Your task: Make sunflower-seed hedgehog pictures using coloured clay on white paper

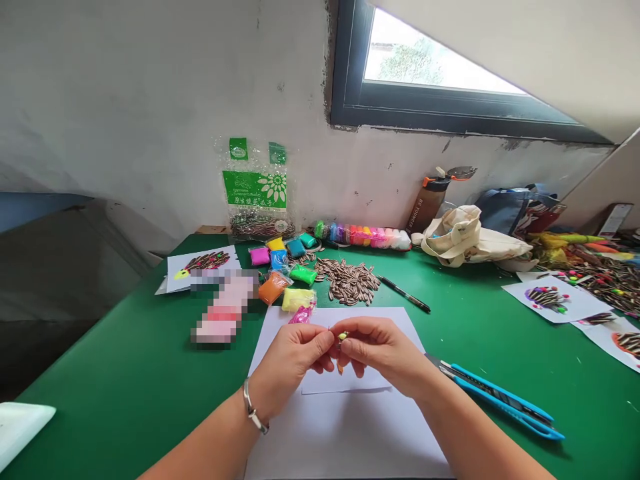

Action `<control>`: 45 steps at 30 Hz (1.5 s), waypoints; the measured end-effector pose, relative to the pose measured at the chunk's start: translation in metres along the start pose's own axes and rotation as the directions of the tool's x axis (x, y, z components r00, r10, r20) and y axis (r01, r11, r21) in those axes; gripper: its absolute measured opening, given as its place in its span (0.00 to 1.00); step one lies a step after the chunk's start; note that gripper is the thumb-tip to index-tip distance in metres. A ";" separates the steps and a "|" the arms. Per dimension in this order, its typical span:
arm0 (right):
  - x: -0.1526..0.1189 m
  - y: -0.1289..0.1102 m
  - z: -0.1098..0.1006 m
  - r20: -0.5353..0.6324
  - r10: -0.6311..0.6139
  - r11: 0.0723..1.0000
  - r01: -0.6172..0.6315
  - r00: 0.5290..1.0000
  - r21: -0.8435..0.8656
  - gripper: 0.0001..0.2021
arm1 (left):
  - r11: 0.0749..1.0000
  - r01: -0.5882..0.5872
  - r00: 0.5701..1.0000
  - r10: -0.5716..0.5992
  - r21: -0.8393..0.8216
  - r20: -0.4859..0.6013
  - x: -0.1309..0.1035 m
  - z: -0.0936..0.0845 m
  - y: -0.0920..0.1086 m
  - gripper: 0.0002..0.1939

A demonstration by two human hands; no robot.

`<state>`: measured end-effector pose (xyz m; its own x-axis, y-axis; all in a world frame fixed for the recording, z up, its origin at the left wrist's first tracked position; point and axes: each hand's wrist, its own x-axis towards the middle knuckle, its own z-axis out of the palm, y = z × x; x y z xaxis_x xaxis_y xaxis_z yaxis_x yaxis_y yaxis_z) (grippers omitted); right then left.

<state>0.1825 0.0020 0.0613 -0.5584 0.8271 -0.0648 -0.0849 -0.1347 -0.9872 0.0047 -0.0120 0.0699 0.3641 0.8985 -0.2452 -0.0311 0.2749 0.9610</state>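
Both hands meet above white paper (pixel 345 427) on the green table. The fingers of my right hand (pixel 377 347) are closed around a small yellow-green clay piece (pixel 343 337) with a dark tip; a bit of orange shows just beneath it. Beside it, my left hand (pixel 303 350) is pinched, thumb against forefinger, and what lies between them is too small to make out. A smaller white sheet (pixel 320 383) lies under the hands. Just beyond are a pink clay packet (pixel 303 313), a pale yellow clay packet (pixel 297 300) and a pile of sunflower seeds (pixel 347 281).
A black pen (pixel 405 295) lies behind the paper, and a blue-handled cutting tool (pixel 500 400) at right. More clay packets, a seed bag (pixel 257 193), a bottle (pixel 429 203) and a cloth bag (pixel 455 233) line the wall. Seed pictures (pixel 547 299) lie at right.
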 end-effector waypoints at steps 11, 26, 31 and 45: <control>0.002 0.007 -0.006 0.007 0.014 1.000 -0.014 1.000 0.028 0.14 | 0.969 0.043 0.998 -0.033 -0.241 0.045 0.000 -0.004 0.001 0.17; 0.002 0.009 -0.006 -0.023 0.004 0.998 -0.002 1.000 0.067 0.15 | 0.925 0.163 0.986 -0.166 -0.344 0.020 0.001 -0.005 -0.002 0.10; 0.002 0.011 -0.005 0.008 -0.006 0.997 0.005 1.000 0.071 0.12 | 0.935 0.134 0.991 -0.130 -0.328 0.034 0.001 -0.005 -0.004 0.15; 0.005 0.012 -0.003 -0.021 0.052 0.998 -0.052 0.998 0.018 0.15 | 0.921 0.164 0.986 -0.164 -0.354 0.031 0.006 -0.010 -0.009 0.13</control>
<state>0.1809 0.0061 0.0483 -0.5444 0.8303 -0.1194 -0.0710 -0.1874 -0.9797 -0.0022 -0.0058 0.0584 0.3932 0.8302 -0.3952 -0.2988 0.5219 0.7990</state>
